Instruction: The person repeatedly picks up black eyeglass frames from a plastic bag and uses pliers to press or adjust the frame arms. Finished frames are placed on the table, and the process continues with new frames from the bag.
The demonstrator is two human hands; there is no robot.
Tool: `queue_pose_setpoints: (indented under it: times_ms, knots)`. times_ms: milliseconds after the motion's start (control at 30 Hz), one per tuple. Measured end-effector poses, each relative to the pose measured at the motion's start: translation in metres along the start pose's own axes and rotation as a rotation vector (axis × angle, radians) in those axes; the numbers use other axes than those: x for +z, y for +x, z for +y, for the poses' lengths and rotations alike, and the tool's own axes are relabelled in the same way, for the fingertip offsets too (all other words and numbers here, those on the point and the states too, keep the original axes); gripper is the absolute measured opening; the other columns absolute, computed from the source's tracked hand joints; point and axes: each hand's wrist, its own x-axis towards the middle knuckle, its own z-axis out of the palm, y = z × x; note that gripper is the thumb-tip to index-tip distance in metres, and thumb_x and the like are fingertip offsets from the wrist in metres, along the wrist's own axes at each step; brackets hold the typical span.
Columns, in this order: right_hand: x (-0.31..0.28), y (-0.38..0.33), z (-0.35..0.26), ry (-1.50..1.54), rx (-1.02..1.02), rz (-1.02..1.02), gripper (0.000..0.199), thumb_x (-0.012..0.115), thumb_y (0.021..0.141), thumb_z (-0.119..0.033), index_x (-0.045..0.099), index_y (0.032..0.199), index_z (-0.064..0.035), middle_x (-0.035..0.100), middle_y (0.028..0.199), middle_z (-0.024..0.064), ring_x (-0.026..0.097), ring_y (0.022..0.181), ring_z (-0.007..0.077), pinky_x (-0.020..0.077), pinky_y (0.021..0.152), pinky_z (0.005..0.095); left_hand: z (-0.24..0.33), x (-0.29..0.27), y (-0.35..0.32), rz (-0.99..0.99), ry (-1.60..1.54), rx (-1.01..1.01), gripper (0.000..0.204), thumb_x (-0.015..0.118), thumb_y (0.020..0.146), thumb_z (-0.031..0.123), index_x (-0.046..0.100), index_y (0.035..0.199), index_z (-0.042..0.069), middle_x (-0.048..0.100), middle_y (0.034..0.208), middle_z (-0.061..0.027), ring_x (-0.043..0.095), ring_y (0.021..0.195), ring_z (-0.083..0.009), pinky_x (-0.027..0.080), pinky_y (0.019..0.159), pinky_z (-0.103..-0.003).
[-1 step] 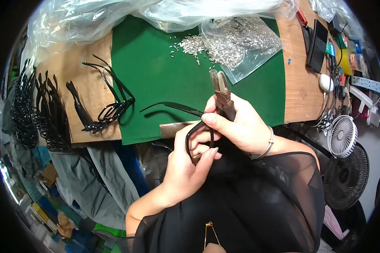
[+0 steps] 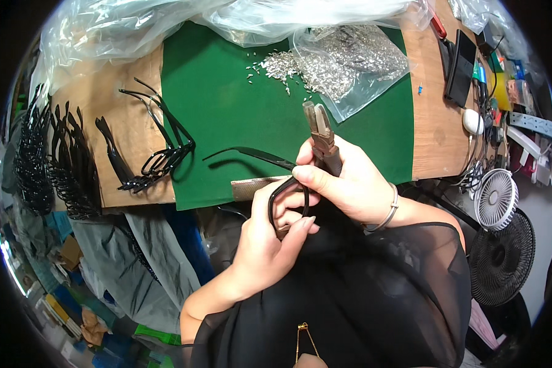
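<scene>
Black eyeglass frame (image 2: pixel 271 157) is held between both hands above the near edge of the green mat (image 2: pixel 227 92). Curled fingers of the left hand (image 2: pixel 264 245) grasp its looped rim, while the right hand (image 2: pixel 356 184) has its thumb against the near end of the temple and also grips pliers (image 2: pixel 325 144), whose tips point toward the mat's far edge.

On the mat's far right part, a clear plastic bag (image 2: pixel 346 110) contains many small silvery pieces; loose silvery bits (image 2: pixel 282 64) lie toward the mat's far middle. More black frames (image 2: pixel 176 156) straddle the mat's left edge, and dense black bundles (image 2: pixel 35 165) sit well left of it. Clear sheeting (image 2: pixel 245 18) lies across the mat's far edge. Right of the mat, the wooden counter (image 2: pixel 432 144) bears a dark phone-like slab (image 2: pixel 462 67); any lettering on it is too small to read.
</scene>
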Motion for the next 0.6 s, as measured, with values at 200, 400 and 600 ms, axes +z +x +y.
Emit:
queue_pose_setpoints:
  times_ms: [200, 400, 600]
  knots:
    - [0.002, -0.002, -0.007, -0.043, 0.032, -0.072, 0.021, 0.060, 0.083, -0.015, 0.046, 0.089, -0.0006, 0.052, 0.076, 0.0022, 0.049, 0.069, 0.0055, 0.0429, 0.060, 0.0204, 0.013, -0.009, -0.003, -0.069, -0.203, -0.028, 0.046, 0.048, 0.081, -0.009, 0.027, 0.122, -0.003, 0.052, 0.105, -0.0155, 0.056, 0.085, -0.0119, 0.050, 0.069, -0.024]
    - [0.007, -0.003, -0.005, -0.129, -0.051, -0.068, 0.021, 0.059, 0.083, -0.015, 0.046, 0.092, -0.0007, 0.052, 0.077, 0.0024, 0.049, 0.069, 0.0057, 0.0430, 0.061, 0.0211, 0.017, -0.009, -0.007, -0.057, -0.145, -0.100, 0.048, 0.048, 0.078, -0.013, 0.028, 0.120, -0.003, 0.051, 0.105, -0.0175, 0.056, 0.087, -0.0157, 0.051, 0.067, -0.026]
    - [0.006, -0.003, -0.009, 0.008, 0.011, -0.124, 0.021, 0.059, 0.083, -0.014, 0.046, 0.095, -0.0011, 0.051, 0.079, 0.0020, 0.049, 0.074, 0.0060, 0.0428, 0.065, 0.0207, 0.016, -0.006, -0.010, -0.042, -0.106, -0.057, 0.048, 0.049, 0.077, -0.014, 0.029, 0.119, -0.004, 0.051, 0.103, -0.0186, 0.056, 0.089, -0.0180, 0.051, 0.065, -0.026]
